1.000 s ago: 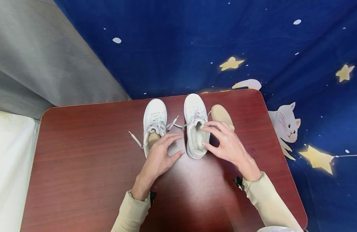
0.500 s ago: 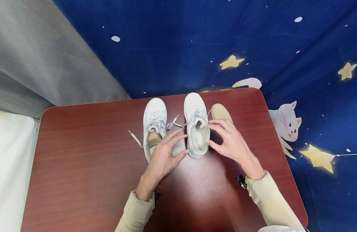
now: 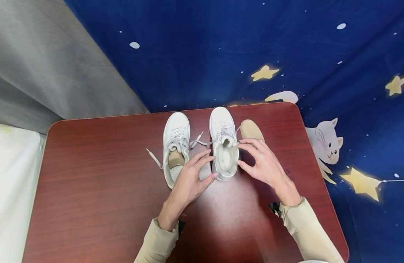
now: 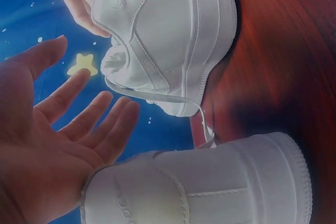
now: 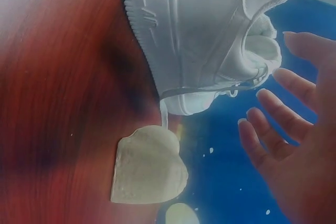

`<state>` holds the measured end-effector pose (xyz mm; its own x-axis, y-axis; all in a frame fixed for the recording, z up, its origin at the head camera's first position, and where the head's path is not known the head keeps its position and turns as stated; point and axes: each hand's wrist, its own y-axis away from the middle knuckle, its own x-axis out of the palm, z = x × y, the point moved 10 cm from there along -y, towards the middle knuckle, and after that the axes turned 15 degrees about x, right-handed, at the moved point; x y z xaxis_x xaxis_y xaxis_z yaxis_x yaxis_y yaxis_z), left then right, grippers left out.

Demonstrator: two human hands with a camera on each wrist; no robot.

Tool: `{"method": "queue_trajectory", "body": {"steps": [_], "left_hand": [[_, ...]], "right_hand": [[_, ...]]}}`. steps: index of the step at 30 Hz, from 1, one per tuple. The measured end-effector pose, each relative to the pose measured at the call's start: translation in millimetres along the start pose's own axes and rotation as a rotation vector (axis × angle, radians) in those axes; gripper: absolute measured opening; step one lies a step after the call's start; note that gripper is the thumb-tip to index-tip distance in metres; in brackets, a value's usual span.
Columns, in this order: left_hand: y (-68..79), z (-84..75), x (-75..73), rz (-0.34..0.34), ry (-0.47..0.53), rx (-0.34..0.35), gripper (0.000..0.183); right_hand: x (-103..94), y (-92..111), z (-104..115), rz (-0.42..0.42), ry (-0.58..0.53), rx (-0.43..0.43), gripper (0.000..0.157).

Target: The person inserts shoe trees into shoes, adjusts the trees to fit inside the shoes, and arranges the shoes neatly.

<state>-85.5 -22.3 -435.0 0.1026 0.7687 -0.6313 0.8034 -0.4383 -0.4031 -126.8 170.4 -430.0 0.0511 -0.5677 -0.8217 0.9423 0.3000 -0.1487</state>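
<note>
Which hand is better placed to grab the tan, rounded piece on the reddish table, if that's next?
Probably the right hand: it is nearer the tan, rounded piece, while a white lace-up shoe stands between that piece and the left hand.

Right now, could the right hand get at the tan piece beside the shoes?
Probably yes: the right hand holds nothing, and the right wrist view shows no obstacle between it and the tan piece.
</note>
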Motion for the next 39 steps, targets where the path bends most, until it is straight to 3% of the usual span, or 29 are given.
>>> {"method": "queue_trajectory", "body": {"steps": [25, 33, 39], "left_hand": [[4.4, -4.9, 14.0, -0.052, -0.015, -0.008, 0.047], [8.4, -2.4, 17.4, -0.124, 0.0, -0.045, 0.054], [10.4, -0.8, 19.6, -0.145, -0.019, -0.034, 0.053]], "right_hand": [[3.4, 6, -24, 0.003, 0.054, 0.027, 0.048], [1.1, 5, -27, -0.018, 0.042, 0.03, 0.046], [0.1, 3, -30, -0.029, 0.031, 0.03, 0.046]]}}
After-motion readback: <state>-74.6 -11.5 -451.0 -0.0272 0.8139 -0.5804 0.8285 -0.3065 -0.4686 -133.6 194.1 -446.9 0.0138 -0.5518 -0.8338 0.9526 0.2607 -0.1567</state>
